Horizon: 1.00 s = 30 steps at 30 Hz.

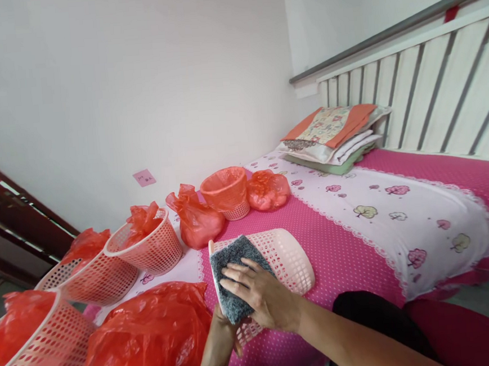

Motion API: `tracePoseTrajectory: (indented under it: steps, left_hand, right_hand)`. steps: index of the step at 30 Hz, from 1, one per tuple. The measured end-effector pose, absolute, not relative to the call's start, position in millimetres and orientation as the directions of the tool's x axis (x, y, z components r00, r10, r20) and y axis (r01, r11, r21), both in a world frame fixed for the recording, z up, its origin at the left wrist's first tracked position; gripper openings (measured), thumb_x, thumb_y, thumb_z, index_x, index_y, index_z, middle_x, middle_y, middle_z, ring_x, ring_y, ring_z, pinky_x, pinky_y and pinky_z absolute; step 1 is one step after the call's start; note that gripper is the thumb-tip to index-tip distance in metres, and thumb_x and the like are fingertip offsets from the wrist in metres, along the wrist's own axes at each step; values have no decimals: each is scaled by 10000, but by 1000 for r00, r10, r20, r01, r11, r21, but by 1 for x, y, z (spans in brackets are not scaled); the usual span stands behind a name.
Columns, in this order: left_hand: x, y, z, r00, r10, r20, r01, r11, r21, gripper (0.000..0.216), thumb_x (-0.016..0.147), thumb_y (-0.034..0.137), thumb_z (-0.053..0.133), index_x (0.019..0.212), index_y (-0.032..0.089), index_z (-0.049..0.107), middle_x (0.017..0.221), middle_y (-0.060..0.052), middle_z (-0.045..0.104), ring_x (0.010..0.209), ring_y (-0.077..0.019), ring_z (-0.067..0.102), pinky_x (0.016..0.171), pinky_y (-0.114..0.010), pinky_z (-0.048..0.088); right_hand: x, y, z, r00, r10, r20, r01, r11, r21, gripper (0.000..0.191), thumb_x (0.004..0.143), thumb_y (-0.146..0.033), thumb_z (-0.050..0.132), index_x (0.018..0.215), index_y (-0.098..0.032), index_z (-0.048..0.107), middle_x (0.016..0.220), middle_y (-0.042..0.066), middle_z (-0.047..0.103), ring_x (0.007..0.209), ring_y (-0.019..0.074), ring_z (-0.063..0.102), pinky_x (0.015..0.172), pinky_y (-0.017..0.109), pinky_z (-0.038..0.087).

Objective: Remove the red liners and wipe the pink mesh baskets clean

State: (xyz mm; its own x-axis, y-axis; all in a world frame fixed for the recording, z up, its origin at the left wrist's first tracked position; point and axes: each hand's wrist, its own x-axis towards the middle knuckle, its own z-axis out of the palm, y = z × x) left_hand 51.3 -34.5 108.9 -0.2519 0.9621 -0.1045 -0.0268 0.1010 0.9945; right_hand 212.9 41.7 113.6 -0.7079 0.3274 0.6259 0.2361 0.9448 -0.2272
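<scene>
A pale pink plastic basket (288,258) with a mesh wall lies on its side on the bed, its mouth toward the lower left. Over the rim and side of the basket is a dark grey, fluffy cloth (233,254). My right hand (259,294) presses this cloth against the basket, the fingers laid across it. Below the cloth, my left hand (224,331) grips the basket at its rim; part of its fingers is hidden behind the basket and cloth.
Several baskets with red plastic bags, such as this basket (156,249), stand along the left. A red bag (150,331) lies beside my left arm. Farther back are a bag-lined basket (228,190) and tied red bags (199,220). Folded bedding (334,136) is stacked by the headboard (423,84).
</scene>
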Motion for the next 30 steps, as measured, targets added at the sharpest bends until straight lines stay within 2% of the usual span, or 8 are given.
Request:
tracePoseTrajectory:
  steps: [3, 8, 14, 17, 20, 23, 25, 30]
  left_hand:
    - [51, -39, 103, -190, 980, -56, 10, 59, 998, 379, 679, 349, 944, 992, 161, 843, 928, -84, 834, 888, -295, 747, 844, -375, 607]
    - [53, -52, 84, -29, 998, -57, -41, 56, 998, 512, 774, 546, 902, 1135, 188, 841, 1079, -148, 855, 1048, -381, 786, 1050, -537, 581]
    - [53, -68, 38, -248, 968, -40, 28, 48, 998, 516, 680, 632, 936, 982, 216, 890, 1094, -159, 867, 1231, -459, 735, 1156, -572, 521]
    - [47, -66, 36, -232, 968, -93, -52, 83, 995, 611, 613, 601, 985, 1033, 170, 880, 1073, -183, 866, 1140, -443, 779, 1109, -556, 561]
    - [42, -57, 58, -257, 957, -133, -106, 109, 988, 619, 511, 488, 1053, 994, 149, 865, 1013, -177, 871, 996, -395, 819, 927, -474, 651]
    - [46, -48, 86, -244, 964, -105, -88, 86, 992, 488, 578, 471, 1033, 892, 146, 850, 882, -132, 865, 763, -289, 805, 735, -364, 644]
    - [52, -44, 97, -176, 979, -104, -87, 89, 992, 440, 654, 488, 996, 882, 141, 850, 835, -117, 855, 680, -243, 773, 711, -341, 625]
    - [59, -35, 99, -150, 983, -109, -186, 80, 979, 469, 677, 453, 978, 1009, 145, 853, 949, -137, 869, 875, -319, 819, 821, -398, 642]
  right_hand:
    - [214, 43, 115, -709, 339, 619, 243, 941, -236, 622, 1052, -252, 514, 1653, -140, 400, 1685, 142, 492, 1606, 246, 351, 1362, 498, 179]
    - [213, 45, 116, -696, 389, 604, 265, 920, -287, 630, 1031, -246, 534, 1645, -178, 412, 1680, 135, 501, 1606, 266, 353, 1355, 547, 143]
    - [216, 50, 112, -661, 448, 602, 301, 893, -334, 735, 941, -296, 697, 1616, -160, 442, 1671, 158, 502, 1607, 280, 350, 1357, 542, 118]
    - [218, 51, 112, -679, 449, 582, 298, 892, -340, 790, 927, -383, 733, 1623, -153, 438, 1694, 178, 464, 1614, 307, 335, 1354, 554, 122]
    - [218, 50, 112, -692, 442, 571, 290, 894, -341, 799, 945, -406, 708, 1646, -165, 410, 1713, 175, 437, 1624, 306, 317, 1353, 553, 128]
    - [218, 49, 112, -691, 437, 575, 291, 897, -333, 760, 963, -367, 657, 1648, -151, 409, 1721, 168, 427, 1632, 294, 301, 1357, 538, 138]
    - [219, 49, 110, -684, 438, 583, 303, 898, -319, 714, 967, -292, 604, 1639, -137, 421, 1724, 162, 424, 1635, 282, 294, 1360, 532, 144]
    - [229, 54, 99, -634, 471, 613, 369, 881, -295, 695, 931, -130, 511, 1624, -142, 448, 1709, 142, 456, 1625, 269, 319, 1353, 558, 176]
